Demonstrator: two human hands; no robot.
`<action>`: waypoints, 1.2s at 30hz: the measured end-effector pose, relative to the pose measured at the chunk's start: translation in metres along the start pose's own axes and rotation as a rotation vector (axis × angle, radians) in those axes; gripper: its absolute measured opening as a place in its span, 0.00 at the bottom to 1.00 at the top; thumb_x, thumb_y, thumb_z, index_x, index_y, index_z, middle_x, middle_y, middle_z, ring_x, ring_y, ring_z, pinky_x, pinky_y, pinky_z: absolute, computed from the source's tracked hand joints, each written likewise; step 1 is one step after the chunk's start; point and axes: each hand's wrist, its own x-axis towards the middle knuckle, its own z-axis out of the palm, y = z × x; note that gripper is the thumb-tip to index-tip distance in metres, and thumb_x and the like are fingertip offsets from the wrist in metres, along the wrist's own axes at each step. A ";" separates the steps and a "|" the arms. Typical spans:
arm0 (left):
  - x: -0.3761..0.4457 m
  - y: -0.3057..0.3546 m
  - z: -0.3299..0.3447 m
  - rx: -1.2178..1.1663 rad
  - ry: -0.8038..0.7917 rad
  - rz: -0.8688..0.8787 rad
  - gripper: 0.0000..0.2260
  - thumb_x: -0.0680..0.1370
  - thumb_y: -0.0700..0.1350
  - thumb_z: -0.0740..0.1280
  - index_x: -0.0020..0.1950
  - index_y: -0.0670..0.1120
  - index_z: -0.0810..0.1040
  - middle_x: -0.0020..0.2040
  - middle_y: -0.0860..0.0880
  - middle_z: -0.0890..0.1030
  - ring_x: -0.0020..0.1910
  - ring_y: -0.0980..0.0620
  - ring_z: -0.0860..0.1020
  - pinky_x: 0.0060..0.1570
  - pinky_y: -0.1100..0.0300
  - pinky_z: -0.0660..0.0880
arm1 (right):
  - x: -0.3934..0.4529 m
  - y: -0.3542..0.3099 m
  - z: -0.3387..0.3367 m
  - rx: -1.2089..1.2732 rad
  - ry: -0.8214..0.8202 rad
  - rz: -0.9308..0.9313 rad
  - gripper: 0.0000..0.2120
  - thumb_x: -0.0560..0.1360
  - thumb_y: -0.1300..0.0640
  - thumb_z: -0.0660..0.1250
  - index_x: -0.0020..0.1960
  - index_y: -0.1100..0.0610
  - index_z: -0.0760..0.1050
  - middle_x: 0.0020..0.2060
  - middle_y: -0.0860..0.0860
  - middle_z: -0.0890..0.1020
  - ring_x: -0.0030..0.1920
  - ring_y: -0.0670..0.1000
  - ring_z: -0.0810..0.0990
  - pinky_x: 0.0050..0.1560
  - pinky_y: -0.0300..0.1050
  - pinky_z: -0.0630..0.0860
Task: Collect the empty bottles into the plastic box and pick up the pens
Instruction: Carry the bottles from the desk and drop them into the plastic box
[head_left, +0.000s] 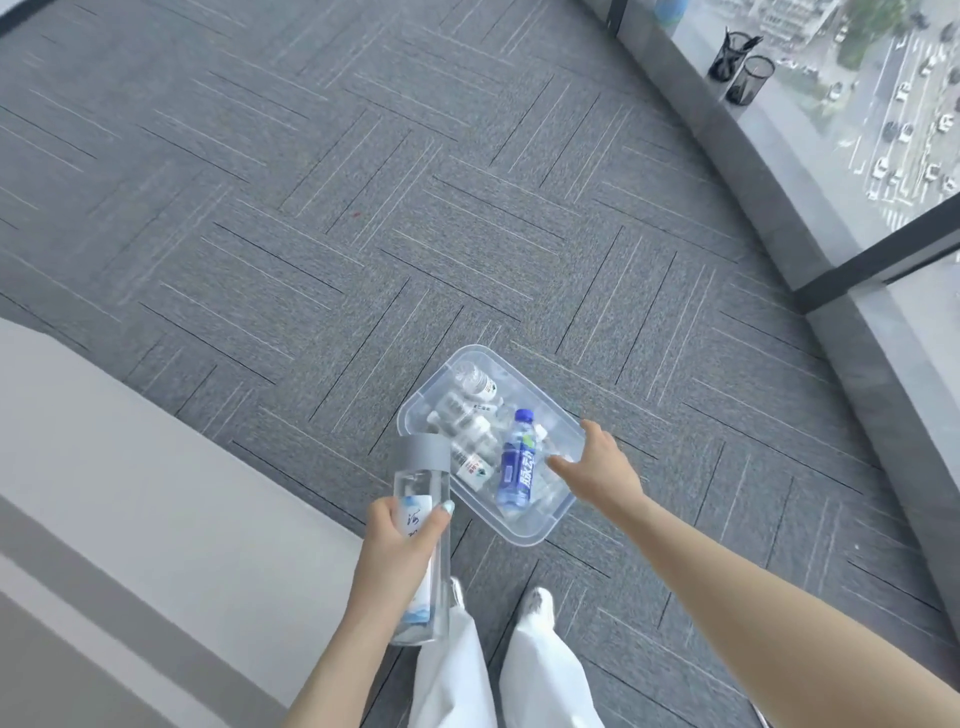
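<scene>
A clear plastic box (524, 535) is held above the grey carpet. My right hand (597, 467) grips its right rim. Inside lie several clear empty bottles (470, 431) and one blue-labelled bottle with a blue cap (517, 462). My left hand (397, 540) is closed around a tall clear bottle with a grey cap (422, 483), held upright just left of the box. Two black mesh pen cups (740, 65) stand on the window ledge at the top right; the farther cup has dark pens in it.
A pale beige surface (130, 509) fills the lower left. A grey window ledge (769, 197) and glass wall curve along the right side. My white trousers and shoes (537, 605) are below the box. Grey carpet (363, 182) stretches ahead.
</scene>
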 end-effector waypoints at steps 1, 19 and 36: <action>0.002 0.001 0.002 0.003 0.001 0.006 0.22 0.68 0.59 0.70 0.55 0.51 0.68 0.50 0.48 0.78 0.47 0.46 0.80 0.50 0.47 0.77 | -0.001 0.002 0.002 -0.009 -0.012 0.002 0.33 0.75 0.46 0.64 0.74 0.55 0.56 0.72 0.52 0.65 0.67 0.54 0.70 0.61 0.53 0.72; 0.052 0.089 0.039 0.481 -0.086 0.366 0.37 0.72 0.58 0.67 0.74 0.47 0.55 0.72 0.46 0.65 0.70 0.44 0.65 0.64 0.48 0.67 | -0.036 0.022 0.021 -0.016 0.001 -0.008 0.17 0.75 0.51 0.62 0.63 0.52 0.71 0.59 0.48 0.78 0.56 0.51 0.78 0.53 0.47 0.76; 0.032 0.054 0.029 0.507 -0.149 0.355 0.16 0.77 0.46 0.64 0.63 0.43 0.72 0.63 0.47 0.76 0.62 0.48 0.73 0.57 0.57 0.68 | -0.057 0.033 0.016 0.099 -0.011 0.084 0.18 0.75 0.51 0.60 0.65 0.52 0.71 0.59 0.48 0.78 0.56 0.50 0.78 0.49 0.45 0.74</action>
